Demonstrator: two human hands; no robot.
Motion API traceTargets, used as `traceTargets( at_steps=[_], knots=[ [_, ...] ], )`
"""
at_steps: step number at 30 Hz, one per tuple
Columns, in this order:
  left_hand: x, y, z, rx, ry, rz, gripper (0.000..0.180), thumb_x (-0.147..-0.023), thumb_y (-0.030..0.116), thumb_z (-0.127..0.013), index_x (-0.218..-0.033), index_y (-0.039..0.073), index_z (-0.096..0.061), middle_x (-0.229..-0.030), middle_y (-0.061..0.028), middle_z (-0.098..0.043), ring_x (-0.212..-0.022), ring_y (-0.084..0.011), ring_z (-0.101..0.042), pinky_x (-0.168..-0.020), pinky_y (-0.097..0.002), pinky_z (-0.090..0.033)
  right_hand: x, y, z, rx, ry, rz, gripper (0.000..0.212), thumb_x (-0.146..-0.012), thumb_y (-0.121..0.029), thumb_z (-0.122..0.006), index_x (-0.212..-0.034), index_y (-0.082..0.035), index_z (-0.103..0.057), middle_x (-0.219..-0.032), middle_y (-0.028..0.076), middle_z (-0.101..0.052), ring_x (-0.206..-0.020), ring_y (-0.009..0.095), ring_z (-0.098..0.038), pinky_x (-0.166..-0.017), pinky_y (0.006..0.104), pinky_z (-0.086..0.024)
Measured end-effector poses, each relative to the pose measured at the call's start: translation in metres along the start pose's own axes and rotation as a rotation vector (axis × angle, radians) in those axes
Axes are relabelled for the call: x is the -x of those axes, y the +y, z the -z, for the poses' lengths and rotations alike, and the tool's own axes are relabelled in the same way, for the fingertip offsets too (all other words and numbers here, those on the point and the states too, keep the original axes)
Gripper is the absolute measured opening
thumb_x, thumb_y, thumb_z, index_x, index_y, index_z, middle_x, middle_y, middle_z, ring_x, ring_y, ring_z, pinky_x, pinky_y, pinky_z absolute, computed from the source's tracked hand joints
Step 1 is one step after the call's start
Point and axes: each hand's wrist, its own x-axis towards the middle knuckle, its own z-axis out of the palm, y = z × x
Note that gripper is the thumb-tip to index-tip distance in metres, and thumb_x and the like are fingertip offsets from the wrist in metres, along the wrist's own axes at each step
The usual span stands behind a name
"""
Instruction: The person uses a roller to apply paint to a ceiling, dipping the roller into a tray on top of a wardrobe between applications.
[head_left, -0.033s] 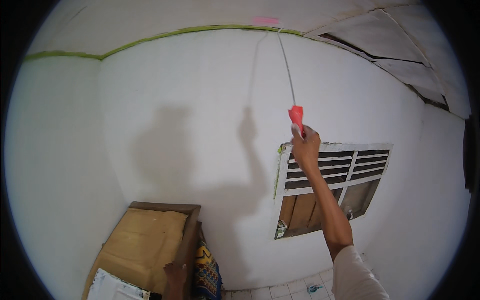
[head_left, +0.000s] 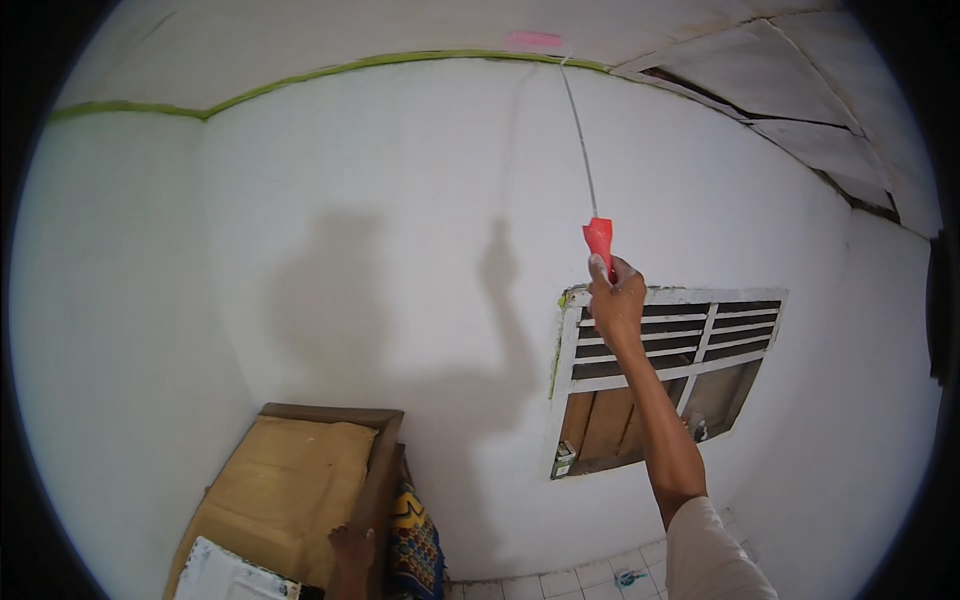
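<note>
My right hand, raised in front of me, grips the red plastic handle of a paint roller. From the handle a thin metal rod runs up to the pink roller sleeve, which lies against the white ceiling just beyond the green strip along its join with the wall. Low on the left, my left hand rests with fingers apart at the edge of brown cardboard on a wooden cabinet. Beside it is a white paint-smeared tray, partly cut off.
A white-framed slatted window is set in the white wall, with a small container on its sill. Ceiling panels sag with gaps at upper right. Patterned cloth hangs beside the cabinet. Floor tiles show below.
My right hand and the roller handle have shifted slightly right and down. The pink sleeve has moved a little to the right. My left hand stays in place.
</note>
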Motion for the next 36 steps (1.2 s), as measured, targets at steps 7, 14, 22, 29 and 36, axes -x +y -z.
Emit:
traceTargets(
  at_steps=[7, 14, 22, 29, 36],
  knots=[
    [-0.007, 0.009, 0.009, 0.021, -0.057, -0.025, 0.051, -0.077, 0.041, -0.067, -0.098, -0.005, -0.059, -0.092, -0.0223, -0.062, -0.092, -0.0362, -0.057, -0.086, -0.0469, -0.042, -0.052, -0.001, -0.021, 0.016, 0.012, 0.021, 0.035, -0.092, -0.025, -0.057, -0.073, 0.004, -0.058, -0.057, 0.011, -0.055, -0.048, 0.018, -0.054, -0.05, 0.0346, -0.042],
    [-0.002, 0.002, 0.001, -0.035, -0.021, 0.015, 0.051, -0.078, 0.043, -0.067, -0.097, -0.004, -0.059, -0.09, -0.0205, -0.063, -0.091, -0.0354, -0.058, -0.086, -0.046, -0.042, 0.041, -0.023, 0.02, -0.107, -0.036, 0.01, 0.032, -0.094, -0.026, -0.056, -0.078, 0.002, -0.058, -0.057, 0.002, -0.05, -0.047, 0.009, -0.045, -0.044, 0.0281, -0.038],
    [-0.005, 0.008, 0.01, -0.017, -0.071, -0.012, 0.049, -0.077, 0.042, -0.067, -0.096, -0.003, -0.059, -0.09, -0.0206, -0.063, -0.091, -0.0348, -0.059, -0.087, -0.0459, -0.042, 0.015, 0.0, 0.01, -0.023, 0.026, 0.09, 0.028, -0.094, -0.023, -0.056, -0.081, 0.002, -0.06, -0.056, 0.005, -0.052, -0.049, 0.013, -0.047, -0.047, 0.0305, -0.038],
    [-0.006, 0.01, 0.01, -0.038, -0.073, 0.007, 0.048, -0.076, 0.041, -0.067, -0.094, -0.003, -0.059, -0.09, -0.0209, -0.063, -0.09, -0.0349, -0.059, -0.086, -0.0457, -0.042, -0.036, -0.012, 0.0, -0.111, -0.053, -0.056, 0.033, -0.093, -0.026, -0.057, -0.079, 0.004, -0.058, -0.056, 0.005, -0.051, -0.043, 0.012, -0.047, -0.043, 0.0307, -0.039],
    [-0.005, 0.006, 0.001, -0.02, -0.044, 0.005, 0.051, -0.075, 0.043, -0.068, -0.096, -0.003, -0.059, -0.09, -0.0195, -0.063, -0.09, -0.0344, -0.059, -0.086, -0.0448, -0.042, 0.066, -0.051, 0.076, -0.149, -0.049, -0.067, 0.029, -0.094, -0.025, -0.056, -0.084, 0.002, -0.059, -0.059, 0.002, -0.05, -0.048, 0.007, -0.046, -0.043, 0.0258, -0.037]
  ],
)
